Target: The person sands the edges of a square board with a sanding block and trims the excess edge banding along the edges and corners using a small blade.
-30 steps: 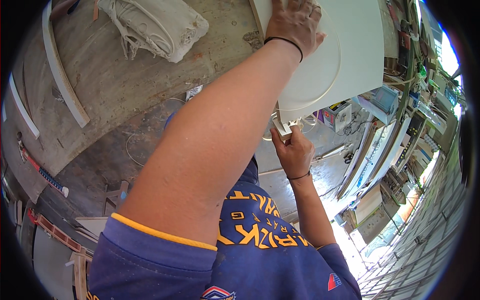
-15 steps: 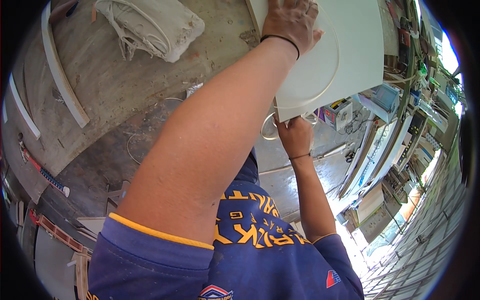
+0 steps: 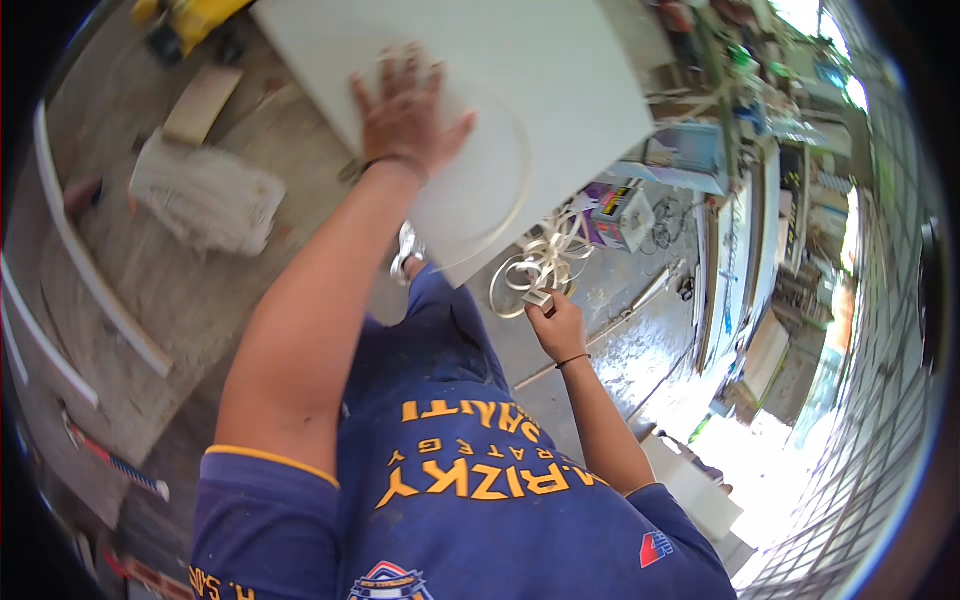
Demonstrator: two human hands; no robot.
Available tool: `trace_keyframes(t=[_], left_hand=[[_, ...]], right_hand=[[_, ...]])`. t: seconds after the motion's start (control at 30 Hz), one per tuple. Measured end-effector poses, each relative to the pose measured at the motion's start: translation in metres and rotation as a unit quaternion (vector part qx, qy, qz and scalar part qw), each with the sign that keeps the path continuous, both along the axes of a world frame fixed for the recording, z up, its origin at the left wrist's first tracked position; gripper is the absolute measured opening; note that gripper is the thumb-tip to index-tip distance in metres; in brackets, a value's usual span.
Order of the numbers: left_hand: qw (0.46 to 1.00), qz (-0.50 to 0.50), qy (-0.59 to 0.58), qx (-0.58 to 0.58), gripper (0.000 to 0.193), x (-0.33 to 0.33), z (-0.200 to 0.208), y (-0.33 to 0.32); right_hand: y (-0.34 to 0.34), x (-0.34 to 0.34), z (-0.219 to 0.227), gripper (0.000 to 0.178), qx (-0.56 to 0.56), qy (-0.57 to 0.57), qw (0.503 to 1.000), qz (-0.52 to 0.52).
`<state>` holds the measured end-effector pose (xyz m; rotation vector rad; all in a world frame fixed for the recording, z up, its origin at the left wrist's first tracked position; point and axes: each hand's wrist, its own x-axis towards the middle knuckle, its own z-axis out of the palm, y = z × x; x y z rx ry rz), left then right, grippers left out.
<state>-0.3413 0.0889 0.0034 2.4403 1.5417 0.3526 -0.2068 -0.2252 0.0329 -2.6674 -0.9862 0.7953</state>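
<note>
My left hand (image 3: pixel 410 120) lies flat on a large white panel (image 3: pixel 580 90), its fingers spread. A thin pale strip (image 3: pixel 527 170) curves over the panel beside that hand and down past the near corner. Below the panel's near right edge, my right hand (image 3: pixel 560 328) pinches a small pale block (image 3: pixel 538 299) that looks hollow or notched. The block is apart from the panel. Just beyond it, a tangle of curled white strips (image 3: pixel 550 255) hangs or lies by the panel edge; which of the two I cannot tell.
A purple and grey box (image 3: pixel 622 215) stands right of the curled strips. To the left are a crumpled pale sack (image 3: pixel 205 190), a wooden block (image 3: pixel 203 103), a yellow machine (image 3: pixel 200 18) and long curved-looking boards (image 3: pixel 95 270). A tool with a blue handle (image 3: pixel 135 474) lies lower left.
The view has shifted, bringing more of the panel in. My right hand has come away from the panel's near corner, with the small block now visible in it. My left hand's fingers are spread wider.
</note>
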Motion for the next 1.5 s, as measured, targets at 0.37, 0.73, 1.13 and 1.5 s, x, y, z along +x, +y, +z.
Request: trace_keyframes(t=[0.37,0.73,1.13,1.5], left_hand=[[0.997,-0.047,0.031,0.049,0.071,-0.002,-0.004,-0.005],[0.99,0.125,0.057,0.038,0.059,0.004,-0.022,-0.036],[0.999,0.026,0.036,0.001,0.061,0.077,0.024,-0.136],[0.953,-0.296,0.056,-0.02,0.064,0.297,0.011,-0.077]], right_hand=[[0.025,0.164,0.001,0.029,0.188,-0.008,0.974,-0.126],[0.131,0.332,-0.009,0.029,0.296,0.253,0.907,0.16],[0.145,0.364,-0.016,0.028,0.291,0.225,0.891,0.265],[0.152,0.395,-0.005,0.028,0.253,0.298,0.913,0.113]])
